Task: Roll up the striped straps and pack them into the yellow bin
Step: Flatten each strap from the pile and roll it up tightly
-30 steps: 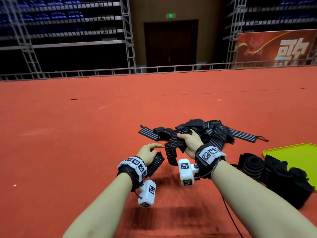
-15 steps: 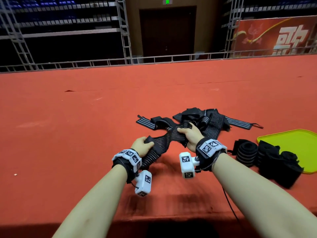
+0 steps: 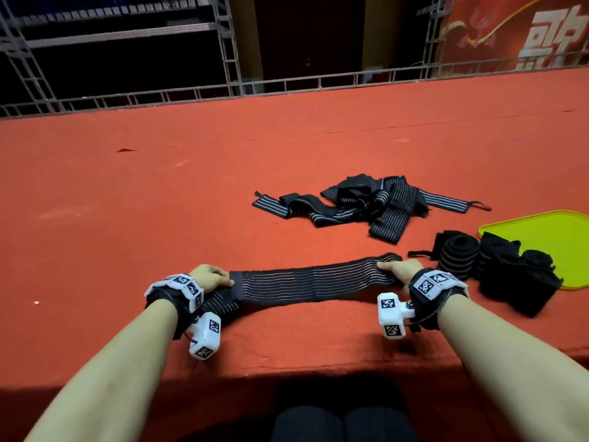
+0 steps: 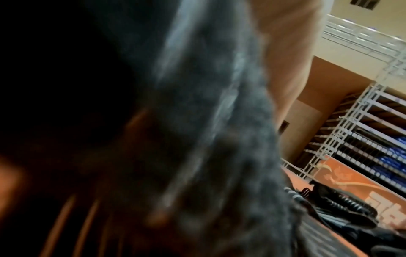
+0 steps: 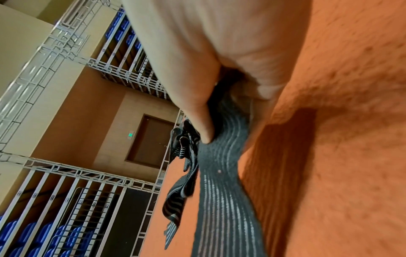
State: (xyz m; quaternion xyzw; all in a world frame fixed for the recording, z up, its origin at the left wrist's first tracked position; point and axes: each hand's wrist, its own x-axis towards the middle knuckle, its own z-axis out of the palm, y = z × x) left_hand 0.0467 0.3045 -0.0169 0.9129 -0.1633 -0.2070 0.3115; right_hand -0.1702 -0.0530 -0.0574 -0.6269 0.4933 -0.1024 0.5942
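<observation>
Both hands are on one striped strap [image 3: 312, 279], stretched flat along the red desk's [image 3: 159, 202] near edge: left hand [image 3: 208, 277] grips one end, right hand [image 3: 398, 271] pinches the other. Loose straps [image 3: 373, 204] lie heaped behind, rolled ones [image 3: 459, 256] beside the yellow bin [image 3: 554, 237].

Red carpet table [image 3: 159, 202]; metal railing [image 3: 191, 94] along its far edge, red banner [image 3: 526, 33] behind far right corner, dark door [image 5: 149, 140] beyond.

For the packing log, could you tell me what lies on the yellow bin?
Black rolled straps overlap the near edge of the yellow bin; the rest seen is bare, and its right end is out of frame.
</observation>
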